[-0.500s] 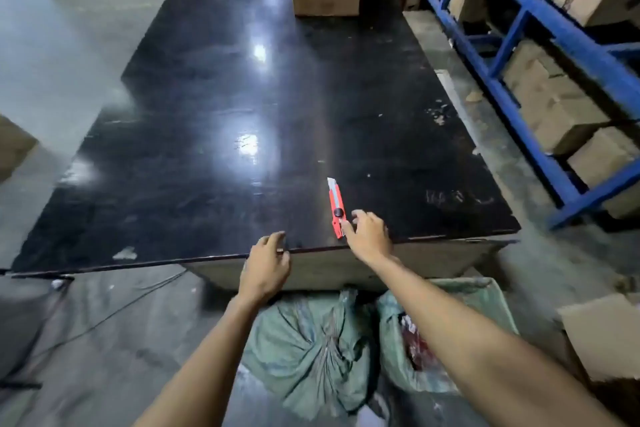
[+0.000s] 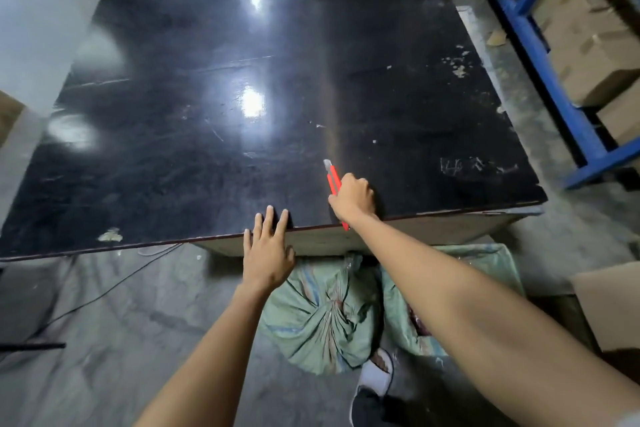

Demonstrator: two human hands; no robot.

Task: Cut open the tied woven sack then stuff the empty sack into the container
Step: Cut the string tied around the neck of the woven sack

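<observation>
A red utility knife (image 2: pixel 332 180) lies at the near edge of the black table (image 2: pixel 242 80), blade end pointing away from me. My right hand (image 2: pixel 353 199) has its fingers curled round the knife's handle. My left hand (image 2: pixel 268 250) rests with straight fingers on the table's near edge, left of the knife. On the floor below the edge sits a green woven sack (image 2: pixel 322 319), its mouth gathered and tied at the top. Beside it on the right stands a second green sack (image 2: pixel 408 322), open, partly hidden by my right forearm.
A blue metal rack (image 2: pixel 540 45) with cardboard boxes (image 2: pixel 588 55) runs along the table's right side. A cardboard box (image 2: pixel 609 305) stands at the lower right. Dark cables (image 2: pixel 104 291) cross the grey floor on the left. My shoe (image 2: pixel 375 374) is near the tied sack.
My right hand has closed round the knife it was just touching. My left hand's fingers have straightened onto the table edge. The view has tipped downward.
</observation>
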